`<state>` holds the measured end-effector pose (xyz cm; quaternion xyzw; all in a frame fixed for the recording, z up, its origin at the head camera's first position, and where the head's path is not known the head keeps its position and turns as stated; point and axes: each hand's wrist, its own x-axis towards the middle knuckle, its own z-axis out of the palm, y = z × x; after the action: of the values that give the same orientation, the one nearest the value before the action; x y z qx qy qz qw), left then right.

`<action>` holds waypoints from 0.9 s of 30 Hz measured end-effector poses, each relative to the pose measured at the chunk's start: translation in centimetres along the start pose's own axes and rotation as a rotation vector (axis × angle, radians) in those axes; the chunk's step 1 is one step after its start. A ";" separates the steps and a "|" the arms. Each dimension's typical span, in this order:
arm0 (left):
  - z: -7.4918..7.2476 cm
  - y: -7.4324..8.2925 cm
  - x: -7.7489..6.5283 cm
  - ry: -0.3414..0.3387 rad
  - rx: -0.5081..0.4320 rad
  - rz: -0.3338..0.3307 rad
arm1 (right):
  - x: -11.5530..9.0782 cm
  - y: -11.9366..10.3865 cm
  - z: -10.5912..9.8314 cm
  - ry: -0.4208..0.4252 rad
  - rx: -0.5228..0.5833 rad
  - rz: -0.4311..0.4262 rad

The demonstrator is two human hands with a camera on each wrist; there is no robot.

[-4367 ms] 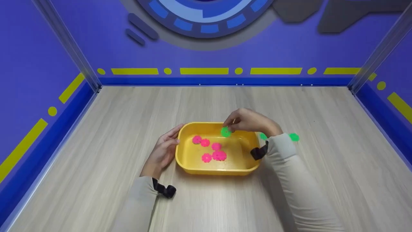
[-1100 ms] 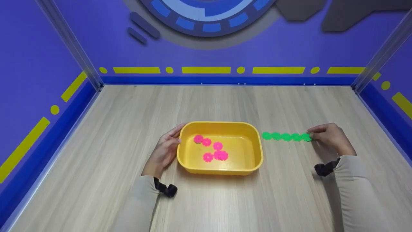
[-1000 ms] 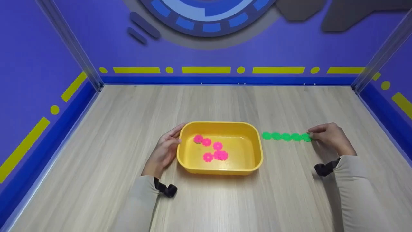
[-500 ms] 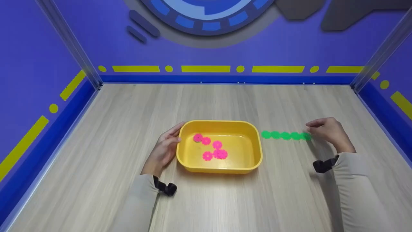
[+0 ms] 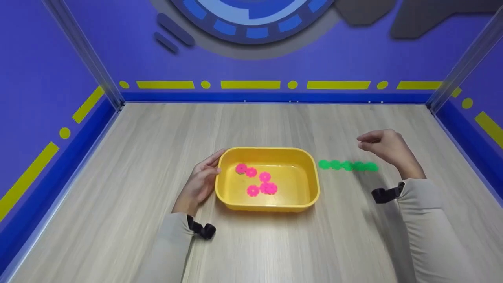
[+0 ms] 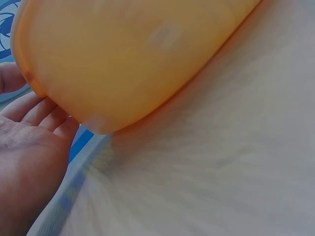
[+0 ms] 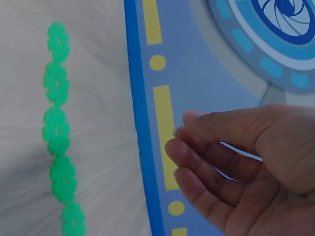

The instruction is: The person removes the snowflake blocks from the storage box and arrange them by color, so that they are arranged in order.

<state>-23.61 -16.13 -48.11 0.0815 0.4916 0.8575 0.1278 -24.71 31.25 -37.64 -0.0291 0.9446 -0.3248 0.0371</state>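
Nearest, at the bottom of the frame, pale sleeves are seen over the table. Near centre, the yellow box is held by the left hand, its thumb set at the rim and its fingers laid along the outer wall. Inside, pink pieces are grouped left and middle, some overlapped. Right of centre, just beside the box, a row of green pieces is laid on the table. Higher in the frame, the right hand is raised, fingers loosely bent, tips narrowly parted, with nothing seen between them. A point between two pieces is judged to be reached; for another to be taken, the fingertips would have to be lowered and parted. Across the top, a violet wall is seen.
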 end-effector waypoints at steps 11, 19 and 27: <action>0.0 0.0 0.0 0.014 -0.008 -0.004 | 0.6 -3.5 0.7 -0.011 -0.013 -0.047; -0.1 0.0 -0.1 -0.011 0.008 0.008 | 1.2 -6.3 1.9 -0.018 -0.013 -0.109; 0.0 0.0 0.0 -0.003 -0.003 0.010 | 2.1 -9.2 3.6 -0.061 -0.002 -0.140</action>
<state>-23.56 -16.10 -48.13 0.0848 0.4896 0.8589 0.1244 -26.23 21.70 -34.90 -0.1050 0.9391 -0.3244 0.0433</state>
